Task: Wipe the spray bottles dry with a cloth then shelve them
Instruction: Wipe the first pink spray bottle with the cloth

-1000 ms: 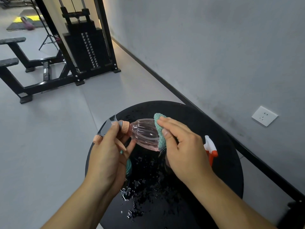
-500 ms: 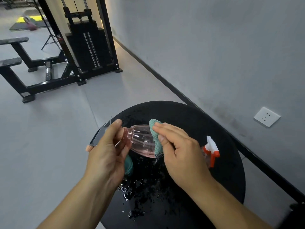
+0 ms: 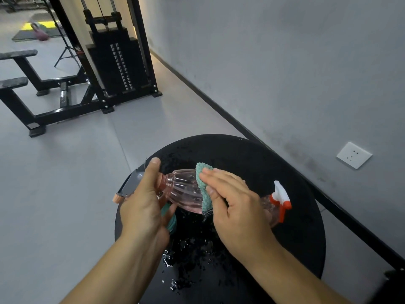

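Note:
A pink ribbed spray bottle with a grey trigger head lies sideways in the air above a round black table. My left hand grips it at the neck and trigger. My right hand holds a teal cloth wrapped against the bottle's body. A second bottle with a red-and-white sprayer stands on the table, mostly hidden behind my right hand. A teal object peeks out beneath my left hand.
Water droplets cover the near part of the table. A grey wall with a white socket runs along the right. A black weight machine and a bench stand on the grey floor at the far left.
The bottle has turned in my left hand and the trigger head now points further left and down. My right hand with the cloth has slid slightly along the bottle's body.

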A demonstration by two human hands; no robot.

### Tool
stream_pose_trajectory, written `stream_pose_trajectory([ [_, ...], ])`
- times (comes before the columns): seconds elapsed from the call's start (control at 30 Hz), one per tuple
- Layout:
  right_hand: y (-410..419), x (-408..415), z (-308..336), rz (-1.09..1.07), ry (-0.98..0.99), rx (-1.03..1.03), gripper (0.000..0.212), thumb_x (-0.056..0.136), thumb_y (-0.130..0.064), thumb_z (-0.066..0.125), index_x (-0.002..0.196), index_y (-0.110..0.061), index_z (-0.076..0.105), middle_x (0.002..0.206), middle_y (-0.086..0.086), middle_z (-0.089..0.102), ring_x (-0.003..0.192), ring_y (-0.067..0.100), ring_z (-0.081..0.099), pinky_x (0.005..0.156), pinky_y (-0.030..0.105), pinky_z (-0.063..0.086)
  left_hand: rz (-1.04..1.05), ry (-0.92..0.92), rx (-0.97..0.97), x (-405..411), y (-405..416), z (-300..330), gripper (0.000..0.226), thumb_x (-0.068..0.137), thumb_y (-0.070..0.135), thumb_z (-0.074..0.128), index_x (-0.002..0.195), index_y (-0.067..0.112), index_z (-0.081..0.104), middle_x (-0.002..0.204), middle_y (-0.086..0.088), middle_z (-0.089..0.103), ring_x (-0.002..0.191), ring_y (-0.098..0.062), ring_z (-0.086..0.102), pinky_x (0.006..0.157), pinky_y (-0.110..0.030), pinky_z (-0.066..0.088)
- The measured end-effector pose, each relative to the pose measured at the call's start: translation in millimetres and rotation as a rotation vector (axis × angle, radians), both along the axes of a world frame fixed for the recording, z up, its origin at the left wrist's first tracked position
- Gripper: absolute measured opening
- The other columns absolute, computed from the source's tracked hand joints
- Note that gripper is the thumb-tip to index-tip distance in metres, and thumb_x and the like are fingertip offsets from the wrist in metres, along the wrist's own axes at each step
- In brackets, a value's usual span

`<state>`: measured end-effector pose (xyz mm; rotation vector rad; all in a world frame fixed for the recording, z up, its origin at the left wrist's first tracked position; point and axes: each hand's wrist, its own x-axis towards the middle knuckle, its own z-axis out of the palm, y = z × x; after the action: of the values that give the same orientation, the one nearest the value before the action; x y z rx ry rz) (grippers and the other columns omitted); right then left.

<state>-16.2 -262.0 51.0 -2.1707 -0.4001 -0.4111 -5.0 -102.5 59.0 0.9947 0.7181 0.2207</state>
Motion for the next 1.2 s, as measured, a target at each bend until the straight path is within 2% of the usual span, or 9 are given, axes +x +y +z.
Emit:
stream_pose_trajectory([
  [0.2, -4.0, 3.3, 3.3, -0.016, 0.026, 0.039, 0.034, 0.101, -0.011, 0.057, 0.131, -0.025, 0.066, 0.132, -0.019, 0.061, 0.131, -0.007, 0.046, 0.111, 0.017, 0.038, -0.035, -0.01, -0.05, 5.9, 4.4, -3.8, 0.021, 0.084, 0.03, 0.081, 0.077, 0.023, 0.061, 0.089, 0.0, 0.064, 0.079, -0.016, 0.072, 0.077, -0.033, 0.062],
  [0.37, -5.0, 3.7, 5.6, -0.049, 0.039, 0.107, 0.033, 0.1, -0.01, 0.058, 0.128, -0.024, 0.068, 0.127, -0.023, 0.06, 0.127, -0.008, 0.05, 0.107, 0.014, 0.04, -0.057, -0.062, -0.033, 6.0, 0.0, -2.5, 0.021, 0.087, 0.023, 0.073, 0.074, 0.02, 0.056, 0.081, -0.001, 0.055, 0.078, -0.019, 0.065, 0.092, -0.037, 0.064],
  [0.57, -4.2, 2.9, 3.5, -0.045, 0.023, 0.09, 0.033, 0.1, -0.01, 0.059, 0.129, -0.022, 0.068, 0.129, -0.019, 0.062, 0.128, -0.006, 0.049, 0.107, 0.012, 0.038, -0.101, -0.046, 0.003, 4.1, -2.3, -3.1, 0.022, 0.096, 0.041, 0.067, 0.092, 0.021, 0.06, 0.083, 0.001, 0.064, 0.071, -0.013, 0.065, 0.077, -0.031, 0.061],
  [0.67, -5.8, 3.5, 2.5, -0.054, 0.026, 0.089, 0.033, 0.1, -0.009, 0.058, 0.129, -0.021, 0.068, 0.129, -0.018, 0.063, 0.128, -0.006, 0.049, 0.108, 0.015, 0.04, -0.172, -0.011, 0.057, 0.4, -3.5, 0.8, 0.035, 0.101, 0.057, 0.06, 0.087, 0.025, 0.064, 0.082, 0.004, 0.077, 0.084, -0.019, 0.074, 0.082, -0.039, 0.063],
  [0.73, -6.6, 4.2, 2.0, -0.057, 0.023, 0.067, 0.033, 0.1, -0.01, 0.058, 0.129, -0.022, 0.067, 0.13, -0.017, 0.063, 0.129, -0.006, 0.049, 0.108, 0.015, 0.04, -0.18, 0.009, 0.055, -1.4, -2.7, 3.1, 0.037, 0.1, 0.059, 0.062, 0.087, 0.025, 0.069, 0.08, 0.005, 0.079, 0.089, -0.022, 0.076, 0.084, -0.039, 0.063],
  [0.87, -8.9, 7.0, 3.3, -0.05, -0.009, 0.018, 0.034, 0.101, -0.009, 0.057, 0.132, -0.021, 0.065, 0.134, -0.015, 0.061, 0.132, -0.006, 0.045, 0.111, 0.016, 0.037, -0.127, 0.001, 0.001, -1.1, 0.5, 6.0, 0.025, 0.096, 0.039, 0.074, 0.092, 0.015, 0.07, 0.093, -0.006, 0.078, 0.076, -0.02, 0.08, 0.072, -0.032, 0.065],
  [0.97, -10.3, 8.0, 4.0, -0.02, -0.029, -0.014, 0.037, 0.1, -0.006, 0.057, 0.134, -0.019, 0.063, 0.138, -0.011, 0.059, 0.136, -0.004, 0.043, 0.113, 0.018, 0.035, -0.113, -0.01, -0.016, -3.3, -2.3, 8.2, 0.02, 0.096, 0.026, 0.073, 0.082, 0.013, 0.067, 0.08, -0.006, 0.076, 0.071, -0.021, 0.078, 0.069, -0.03, 0.066],
  [1.07, -11.9, 8.5, 2.4, -0.023, -0.039, -0.087, 0.04, 0.1, -0.005, 0.057, 0.137, -0.018, 0.06, 0.142, -0.008, 0.057, 0.138, -0.002, 0.042, 0.115, 0.023, 0.036, -0.102, 0.001, -0.013, -3.4, -5.9, 10.9, 0.021, 0.095, 0.024, 0.072, 0.079, 0.012, 0.067, 0.068, -0.003, 0.074, 0.068, -0.022, 0.078, 0.069, -0.03, 0.066],
  [1.2, -7.9, 4.6, 2.8, 0.046, -0.048, -0.201, 0.044, 0.099, -0.004, 0.055, 0.14, -0.018, 0.058, 0.145, -0.007, 0.054, 0.142, 0.0, 0.037, 0.116, 0.015, 0.027, -0.133, 0.032, -0.018, -6.8, -11.5, 8.5, 0.021, 0.095, 0.025, 0.073, 0.082, 0.009, 0.068, 0.066, -0.003, 0.073, 0.065, -0.02, 0.076, 0.075, -0.033, 0.065],
])
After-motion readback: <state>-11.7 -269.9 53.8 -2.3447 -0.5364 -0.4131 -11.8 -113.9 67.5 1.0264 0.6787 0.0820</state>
